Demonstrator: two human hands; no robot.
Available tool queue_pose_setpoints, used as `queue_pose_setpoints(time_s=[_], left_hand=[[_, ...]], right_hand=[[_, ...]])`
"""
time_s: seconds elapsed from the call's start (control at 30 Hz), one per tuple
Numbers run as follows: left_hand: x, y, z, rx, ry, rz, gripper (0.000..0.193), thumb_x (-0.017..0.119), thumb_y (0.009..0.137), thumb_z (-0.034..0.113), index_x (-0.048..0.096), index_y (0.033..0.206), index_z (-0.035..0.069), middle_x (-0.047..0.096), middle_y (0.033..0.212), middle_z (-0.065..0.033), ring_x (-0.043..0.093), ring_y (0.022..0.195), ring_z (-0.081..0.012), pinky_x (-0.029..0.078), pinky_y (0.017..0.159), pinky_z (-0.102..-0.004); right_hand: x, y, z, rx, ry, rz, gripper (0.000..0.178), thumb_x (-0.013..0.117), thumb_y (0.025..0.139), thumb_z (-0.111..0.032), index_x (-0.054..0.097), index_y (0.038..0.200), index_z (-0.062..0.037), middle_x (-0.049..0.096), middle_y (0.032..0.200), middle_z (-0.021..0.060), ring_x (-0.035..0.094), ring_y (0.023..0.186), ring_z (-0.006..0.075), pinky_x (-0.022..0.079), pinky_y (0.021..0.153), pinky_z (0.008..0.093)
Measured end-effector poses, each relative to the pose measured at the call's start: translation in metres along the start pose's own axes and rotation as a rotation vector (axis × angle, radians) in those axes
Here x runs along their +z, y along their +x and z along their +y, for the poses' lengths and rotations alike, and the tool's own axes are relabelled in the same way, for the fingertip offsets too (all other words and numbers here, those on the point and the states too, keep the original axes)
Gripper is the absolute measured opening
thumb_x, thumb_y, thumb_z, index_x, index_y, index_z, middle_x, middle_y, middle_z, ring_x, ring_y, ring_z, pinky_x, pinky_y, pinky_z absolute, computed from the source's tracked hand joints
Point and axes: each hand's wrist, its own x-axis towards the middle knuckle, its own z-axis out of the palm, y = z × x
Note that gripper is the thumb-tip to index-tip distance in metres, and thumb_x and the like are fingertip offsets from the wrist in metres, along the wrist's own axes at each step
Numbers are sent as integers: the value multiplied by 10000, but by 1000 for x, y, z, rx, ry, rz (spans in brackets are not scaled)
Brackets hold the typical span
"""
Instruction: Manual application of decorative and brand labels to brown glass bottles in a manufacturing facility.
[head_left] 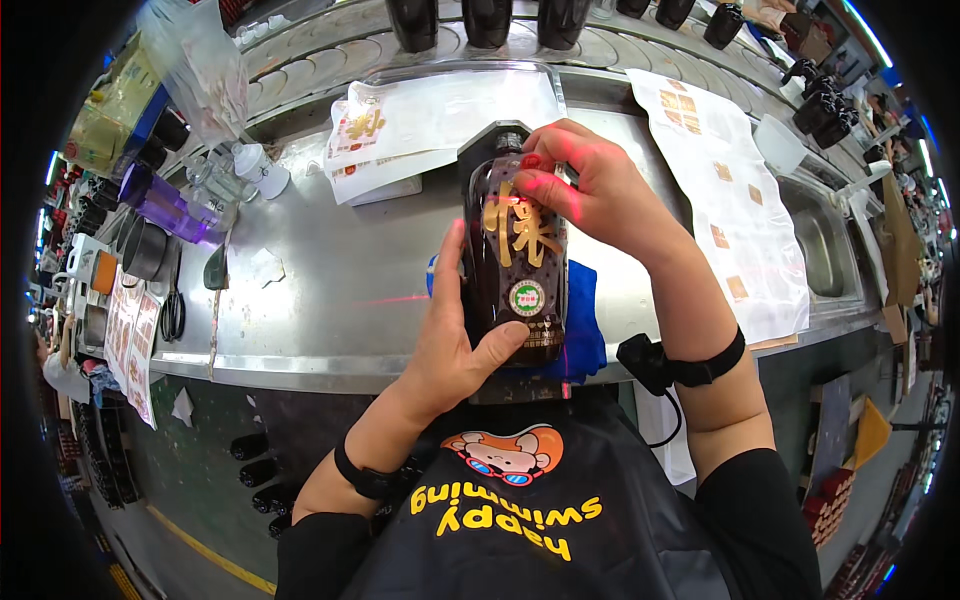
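A dark brown glossy bottle (490, 300) with large gold lettering and a round green-and-white emblem (525, 297) lies in front of me, its neck pointing away. My left hand (450, 345) is wrapped round its lower left side, thumb across the lower front. Near the neck, my right hand (590, 185) has its fingers curled in a pinch against the upper front, by a small red round mark (531, 161). Whatever those fingertips hold is hidden. Red laser light falls across the right hand and the bottle. A blue cloth (585, 320) lies beside the bottle's lower right.
Decal sheets (440, 115) lie behind the bottle, and another long sheet (725, 200) lies at the right by a sink (825, 240). Dark bottles (487, 22) stand on the conveyor at the back. To the left are a purple jug (165, 205), a white bottle (260, 170) and scissors (173, 315).
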Motion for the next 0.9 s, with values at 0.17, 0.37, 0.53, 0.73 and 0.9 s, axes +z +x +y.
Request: queue_pose_setpoints(time_s=[0.17,0.37,0.53,0.73,0.9], left_hand=[[0,-1,4,-15,-65,-31,1027,711,874,315,-16,1521,-12,284,1486,-219,356,1361,-280,271,1131,-379],[-3,-1,2,-11,-11,-55,1055,708,877,332,-58,1523,4,293,1480,-218,370,1355,-276,284,1125,-378],[-16,6,-1,221,264,-24,763,634,928,302,247,1507,-10,351,1479,-257,373,1358,-354,265,1125,-421],[-20,27,10,326,644,-12,525,596,941,244,486,1404,21,303,1508,-304,331,1391,-404,257,1129,-417],[-18,25,9,317,630,-5,534,599,943,273,488,1405,31,287,1510,-315,332,1385,-422,259,1126,-432]], right_hand=[[4,0,-1,-14,4,23,216,723,850,-131,541,833,-17,626,946,89,605,875,209,496,783,315],[5,2,0,-9,5,46,258,729,848,-147,508,791,-26,623,937,89,602,869,211,492,774,315],[7,3,-1,12,9,48,261,732,842,-155,513,788,-24,617,938,91,601,863,215,489,767,316],[9,2,3,-65,29,123,249,758,806,-175,570,795,-12,572,862,125,593,772,280,491,690,360],[9,0,-4,-1,-7,189,190,735,821,-139,592,844,-16,594,918,145,595,811,294,495,716,373]])
